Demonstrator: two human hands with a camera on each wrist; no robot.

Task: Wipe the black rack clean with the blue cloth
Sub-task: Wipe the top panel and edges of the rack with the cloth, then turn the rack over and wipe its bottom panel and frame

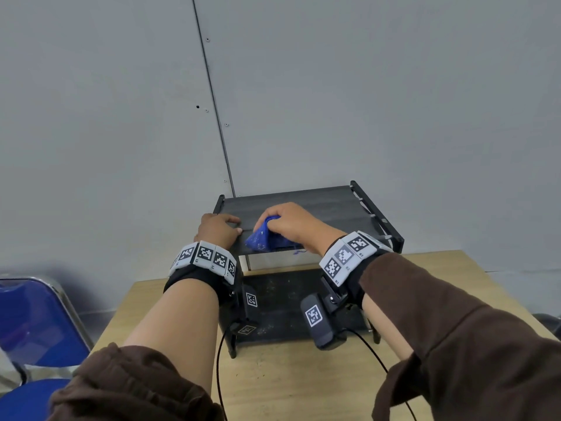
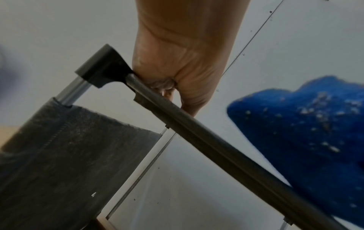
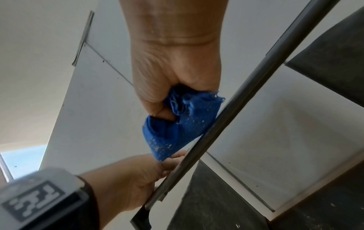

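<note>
The black rack (image 1: 337,208) stands on a wooden table against the wall, with a top shelf and a dusty lower shelf (image 1: 282,302). My left hand (image 1: 223,226) grips the front left corner of the top shelf, its fingers curled over the front bar (image 2: 197,132). My right hand (image 1: 288,223) holds the bunched blue cloth (image 1: 264,238) on the front of the top shelf, just right of the left hand. In the right wrist view the cloth (image 3: 177,127), flecked with pale crumbs, lies against the front bar (image 3: 236,109).
The wooden table (image 1: 288,384) extends toward me in front of the rack. A blue chair (image 1: 33,323) stands at the left beside the table. A grey panelled wall (image 1: 364,101) rises directly behind the rack. Thin black cables hang from my wrists.
</note>
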